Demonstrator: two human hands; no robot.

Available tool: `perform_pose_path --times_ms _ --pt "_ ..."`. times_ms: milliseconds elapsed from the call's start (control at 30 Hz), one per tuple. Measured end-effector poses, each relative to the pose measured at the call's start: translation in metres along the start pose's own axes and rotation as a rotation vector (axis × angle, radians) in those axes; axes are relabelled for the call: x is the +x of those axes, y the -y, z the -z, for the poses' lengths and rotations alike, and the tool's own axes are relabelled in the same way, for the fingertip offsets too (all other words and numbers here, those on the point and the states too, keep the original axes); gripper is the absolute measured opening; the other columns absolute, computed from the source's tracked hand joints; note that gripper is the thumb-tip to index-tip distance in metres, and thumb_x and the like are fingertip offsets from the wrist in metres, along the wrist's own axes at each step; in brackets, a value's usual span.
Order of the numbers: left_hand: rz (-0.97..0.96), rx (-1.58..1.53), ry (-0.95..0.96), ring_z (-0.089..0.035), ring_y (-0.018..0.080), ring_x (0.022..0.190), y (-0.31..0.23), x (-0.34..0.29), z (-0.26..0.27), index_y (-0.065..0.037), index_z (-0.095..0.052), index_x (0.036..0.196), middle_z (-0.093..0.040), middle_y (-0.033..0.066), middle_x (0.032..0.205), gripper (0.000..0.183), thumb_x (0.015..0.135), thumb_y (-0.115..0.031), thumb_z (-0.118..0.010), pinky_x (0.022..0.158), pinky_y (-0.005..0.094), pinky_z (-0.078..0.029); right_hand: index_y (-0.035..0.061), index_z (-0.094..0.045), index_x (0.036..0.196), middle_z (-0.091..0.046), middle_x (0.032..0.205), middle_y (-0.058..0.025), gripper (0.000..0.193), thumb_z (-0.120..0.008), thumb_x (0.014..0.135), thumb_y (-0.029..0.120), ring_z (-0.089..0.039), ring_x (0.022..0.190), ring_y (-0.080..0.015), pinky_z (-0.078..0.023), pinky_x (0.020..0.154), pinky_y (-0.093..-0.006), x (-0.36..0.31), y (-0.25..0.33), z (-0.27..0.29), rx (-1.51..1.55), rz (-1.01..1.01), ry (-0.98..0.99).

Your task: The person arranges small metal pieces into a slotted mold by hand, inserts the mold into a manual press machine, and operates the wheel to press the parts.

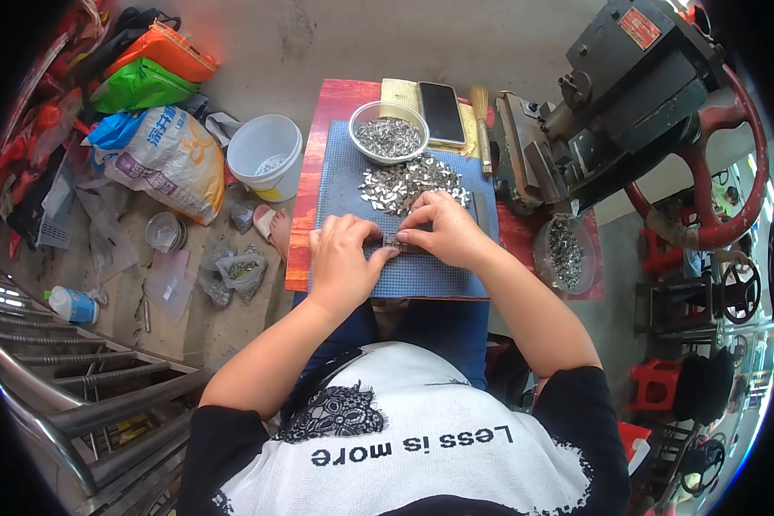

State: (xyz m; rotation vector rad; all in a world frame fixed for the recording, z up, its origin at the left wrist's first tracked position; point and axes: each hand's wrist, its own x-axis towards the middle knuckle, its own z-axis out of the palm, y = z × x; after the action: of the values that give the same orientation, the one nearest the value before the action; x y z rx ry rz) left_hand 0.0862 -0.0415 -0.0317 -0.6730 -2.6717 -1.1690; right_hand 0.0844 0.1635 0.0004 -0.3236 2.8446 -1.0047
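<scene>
Over on the blue mat (339,185), we've got left hand (344,256) and right hand (445,229) both pinching a little metal piece (391,242).

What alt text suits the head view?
A person's left hand and right hand meet at a metal piece over a blue mat, near a heap of metal bits, a filled bowl and a phone; a machine stands right.

The head view looks steeply downward from head height, upright and unmirrored. The torso (421,439) lies nearest the lens, at the lower edge; the left hand (346,258) and right hand (445,228) appear near mid-frame, over the surface (340,99). Fisheye coverage extends to the floor (258,52) and a metal railing (129,413), bent at lower left.
</scene>
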Motion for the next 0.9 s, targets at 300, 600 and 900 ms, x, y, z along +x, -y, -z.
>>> perform_pose_path --times_ms 300,600,900 --pt "0.005 -0.002 0.007 -0.056 0.023 0.096 0.0 0.0 0.001 -0.011 -0.071 0.087 -0.065 0.001 0.092 0.024 0.074 -0.027 -0.083 0.086 0.039 -0.035 0.0115 -0.077 0.086 -0.064 0.096 -0.0109 0.023 -0.079 0.08 0.034 -0.055 0.101 -0.03 -0.045 0.091 -0.0416 0.001 0.0 -0.011 -0.036 0.019 -0.099" --pt "-0.002 0.003 0.017 -0.056 0.0235 0.098 -0.001 0.001 0.003 -0.011 -0.071 0.088 -0.065 0.0008 0.094 0.024 0.075 -0.028 -0.082 0.087 0.0394 -0.035 0.0113 -0.077 0.088 -0.061 0.096 -0.0073 0.017 -0.082 0.079 0.024 -0.053 0.103 -0.0276 -0.044 0.094 -0.0391 -0.014 -0.007 0.011 -0.065 -0.041 -0.044" --pt "0.008 0.005 0.038 -0.055 0.0235 0.097 -0.002 0.001 0.004 -0.011 -0.07 0.088 -0.064 0.0007 0.093 0.024 0.076 -0.028 -0.081 0.087 0.0395 -0.034 0.0121 -0.078 0.09 -0.062 0.097 -0.0094 0.02 -0.08 0.08 0.03 -0.053 0.104 -0.0288 -0.045 0.094 -0.0394 -0.016 -0.009 0.015 -0.036 -0.054 0.0"
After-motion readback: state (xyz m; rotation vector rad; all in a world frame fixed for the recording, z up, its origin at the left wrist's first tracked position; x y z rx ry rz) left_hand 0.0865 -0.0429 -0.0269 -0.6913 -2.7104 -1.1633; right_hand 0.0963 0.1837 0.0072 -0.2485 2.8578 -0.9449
